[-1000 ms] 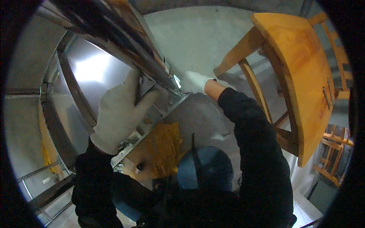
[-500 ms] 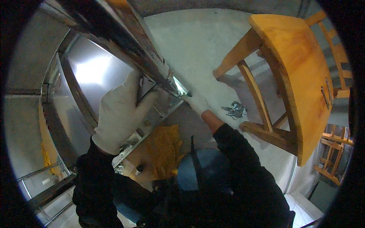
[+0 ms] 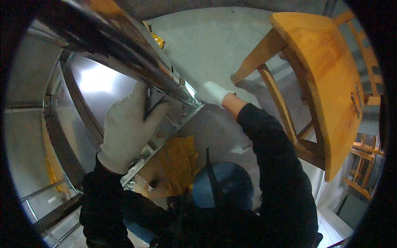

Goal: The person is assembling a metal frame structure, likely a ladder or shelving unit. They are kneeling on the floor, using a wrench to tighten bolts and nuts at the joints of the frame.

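My left hand [image 3: 126, 130], in a pale work glove, has its thumb and fingers spread in a V. Their tips reach the lower side of a shiny metal post [image 3: 144, 66] slanting in from the upper left. Behind this hand stands a reflective sheet-metal panel [image 3: 99, 76] in a dark metal frame [image 3: 80, 97]. Just right of the post's foot is my right hand [image 3: 213, 94], also gloved. Its fingers point toward the foot and are smeared by motion; whether they hold anything is unclear.
A wooden chair [image 3: 326, 82] stands close on the right. A yellow-brown sheet [image 3: 178, 161] lies below the frame's metal edge, and a yellow wrapper [image 3: 158, 40] beyond the post. A blue rounded shape [image 3: 223, 184] sits low between my arms. More wooden furniture [image 3: 362, 161] is at far right.
My right hand has moved up and slightly right, and its sleeve now covers the dark scraps on the floor. A yellow wrapper shows beyond the post. My left hand has barely shifted.
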Demonstrator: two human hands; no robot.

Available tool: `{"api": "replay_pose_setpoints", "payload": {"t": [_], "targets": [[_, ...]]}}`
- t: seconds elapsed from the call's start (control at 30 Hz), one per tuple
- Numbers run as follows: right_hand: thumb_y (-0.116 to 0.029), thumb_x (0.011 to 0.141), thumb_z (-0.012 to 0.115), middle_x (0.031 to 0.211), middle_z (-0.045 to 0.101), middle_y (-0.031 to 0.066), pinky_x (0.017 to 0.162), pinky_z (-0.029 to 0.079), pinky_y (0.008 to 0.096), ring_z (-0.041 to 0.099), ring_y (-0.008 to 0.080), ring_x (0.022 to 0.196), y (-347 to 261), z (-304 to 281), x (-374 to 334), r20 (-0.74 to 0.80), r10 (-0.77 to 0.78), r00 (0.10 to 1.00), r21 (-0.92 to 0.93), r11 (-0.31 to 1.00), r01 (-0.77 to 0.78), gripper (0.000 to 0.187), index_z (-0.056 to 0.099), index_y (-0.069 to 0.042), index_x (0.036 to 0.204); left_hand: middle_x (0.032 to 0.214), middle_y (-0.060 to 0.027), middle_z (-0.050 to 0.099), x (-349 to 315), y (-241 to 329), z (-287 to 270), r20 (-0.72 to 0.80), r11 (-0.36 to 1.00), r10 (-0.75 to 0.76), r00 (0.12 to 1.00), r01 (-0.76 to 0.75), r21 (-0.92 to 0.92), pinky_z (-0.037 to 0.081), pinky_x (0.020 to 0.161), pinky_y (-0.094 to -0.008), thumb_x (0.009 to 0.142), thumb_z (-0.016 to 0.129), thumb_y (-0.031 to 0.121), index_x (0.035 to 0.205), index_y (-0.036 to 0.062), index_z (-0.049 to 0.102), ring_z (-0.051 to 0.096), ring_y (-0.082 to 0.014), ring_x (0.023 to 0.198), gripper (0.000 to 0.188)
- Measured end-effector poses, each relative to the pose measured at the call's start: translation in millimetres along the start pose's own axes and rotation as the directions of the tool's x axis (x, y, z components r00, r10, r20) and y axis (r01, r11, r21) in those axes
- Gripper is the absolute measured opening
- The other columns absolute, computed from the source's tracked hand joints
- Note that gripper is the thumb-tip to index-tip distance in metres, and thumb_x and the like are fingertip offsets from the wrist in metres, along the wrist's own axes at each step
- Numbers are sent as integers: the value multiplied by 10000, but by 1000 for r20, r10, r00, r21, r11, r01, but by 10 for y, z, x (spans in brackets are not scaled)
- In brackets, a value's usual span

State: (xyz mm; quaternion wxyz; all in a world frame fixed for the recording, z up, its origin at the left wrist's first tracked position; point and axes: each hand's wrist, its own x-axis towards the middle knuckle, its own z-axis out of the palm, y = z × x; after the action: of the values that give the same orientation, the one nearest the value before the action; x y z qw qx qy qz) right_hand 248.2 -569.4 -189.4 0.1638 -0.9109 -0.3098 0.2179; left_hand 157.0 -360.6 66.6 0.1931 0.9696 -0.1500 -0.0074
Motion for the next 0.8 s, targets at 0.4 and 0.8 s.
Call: {"api": "replay_pose_setpoints", "payload": {"t": [0.4,0.8], "targets": [[-191,845,531,878,679,208,709,528,464,658,403,791,183,-18,-36,15,-142,990,-113,983,143,216,686,-45,880,691,-184,586,-7,-64,39,5,998,-19,1000,19,-54,475,603,-453,844,662,294,1163,64,484,621,-369,666,431],[-145,786,609,745,679,173,563,517,401,682,305,683,-344,501,-320,-202,261,944,55,965,-255,149,698,-27,802,707,-192,605,-12,-22,-13,-5,999,-32,999,32,-40,483,616,-460,841,660,293,1184,66,486,628,-383,682,446]]}}
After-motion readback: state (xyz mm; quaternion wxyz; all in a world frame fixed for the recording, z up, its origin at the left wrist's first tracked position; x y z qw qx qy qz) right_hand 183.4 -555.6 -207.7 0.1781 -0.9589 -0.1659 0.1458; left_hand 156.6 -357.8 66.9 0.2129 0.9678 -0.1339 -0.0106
